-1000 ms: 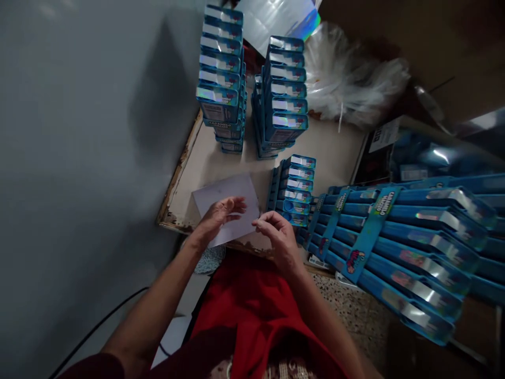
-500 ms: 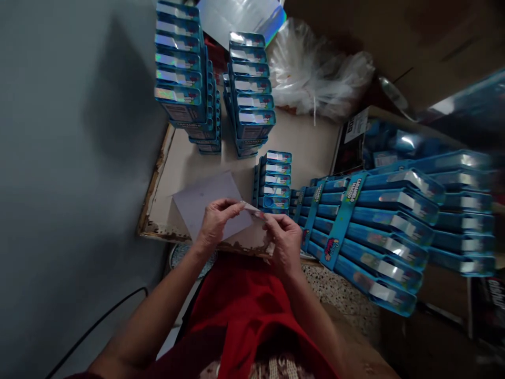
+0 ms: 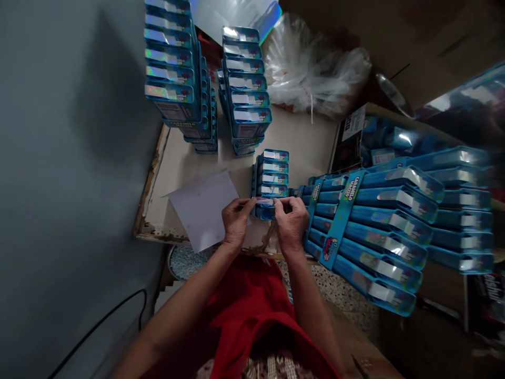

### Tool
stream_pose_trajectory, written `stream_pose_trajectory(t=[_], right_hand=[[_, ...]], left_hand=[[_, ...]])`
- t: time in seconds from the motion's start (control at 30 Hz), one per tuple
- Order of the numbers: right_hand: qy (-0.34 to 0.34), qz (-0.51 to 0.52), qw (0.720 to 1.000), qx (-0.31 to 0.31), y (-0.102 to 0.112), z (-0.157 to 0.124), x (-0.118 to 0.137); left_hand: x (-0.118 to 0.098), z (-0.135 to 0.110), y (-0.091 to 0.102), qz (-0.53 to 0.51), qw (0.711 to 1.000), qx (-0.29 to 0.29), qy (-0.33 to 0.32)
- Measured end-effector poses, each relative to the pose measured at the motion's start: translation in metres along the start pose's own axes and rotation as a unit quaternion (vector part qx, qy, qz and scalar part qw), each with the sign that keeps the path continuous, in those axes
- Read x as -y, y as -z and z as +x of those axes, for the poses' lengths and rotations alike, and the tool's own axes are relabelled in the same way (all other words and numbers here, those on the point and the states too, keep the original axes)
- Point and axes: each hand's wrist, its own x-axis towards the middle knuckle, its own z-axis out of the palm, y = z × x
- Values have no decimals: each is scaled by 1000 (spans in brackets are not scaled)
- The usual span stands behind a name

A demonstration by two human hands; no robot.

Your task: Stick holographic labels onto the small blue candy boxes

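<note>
A short stack of small blue boxes (image 3: 272, 176) stands on the worn table (image 3: 300, 142) right in front of me. My left hand (image 3: 235, 221) and my right hand (image 3: 292, 221) both reach to the nearest box of that stack. The fingertips of both hands pinch a thin pale strip (image 3: 264, 201) stretched across the top of that box. A white sheet of paper (image 3: 203, 208) lies flat on the table just left of my left hand.
Two tall stacks of the same blue boxes (image 3: 173, 73) (image 3: 244, 84) stand at the back of the table. A fanned bundle of long blue packs (image 3: 379, 231) fills the right side. A crumpled clear plastic bag (image 3: 315, 68) lies behind. A grey wall is at the left.
Both hands moved forward and right, from over the white sheet to the nearest box of the short stack, carrying the thin strip between them. The view shifted slightly.
</note>
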Motion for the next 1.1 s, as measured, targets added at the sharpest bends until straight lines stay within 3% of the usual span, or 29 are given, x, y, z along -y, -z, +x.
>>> stream_pose_trajectory(t=[0.27,0.4,0.47,0.53,0.6,0.67,0.7,0.73,0.8,0.87,0.9,1.0,1.1], right_hand=[[-5,30,999,30,-5,3,-14],[-107,57,992,-28,-8,6,-20],[-164,107,980,-28,-11,7,-22],[-203,176,963,-10,-15,7,-24],[-235,237,942,22,-18,8,-28],[-267,292,917,61,-16,8,-30],[-276,310,908,65,-13,6,-29],[-274,314,908,52,-9,4,-26],[-223,273,936,-11,0,-6,-16],[-109,190,974,-58,9,-23,-2],[-38,154,985,-59,12,-32,4],[148,108,983,17,8,-58,19],[224,71,958,162,-16,-67,29]], left_hand=[[11,1,-11,-32,998,-17,58],[24,-1,-24,-60,992,10,108],[24,4,-22,-32,988,20,152],[12,21,-2,45,990,5,137],[-11,52,38,150,988,-37,27],[-36,97,93,286,945,-114,-106],[-46,120,121,358,916,-123,-131],[-51,140,147,413,894,-128,-116],[-45,169,185,499,865,-53,-29],[-20,175,201,556,830,45,-9],[-4,170,202,579,812,62,-24],[40,146,193,597,800,27,-51],[57,129,188,556,829,35,-53]])
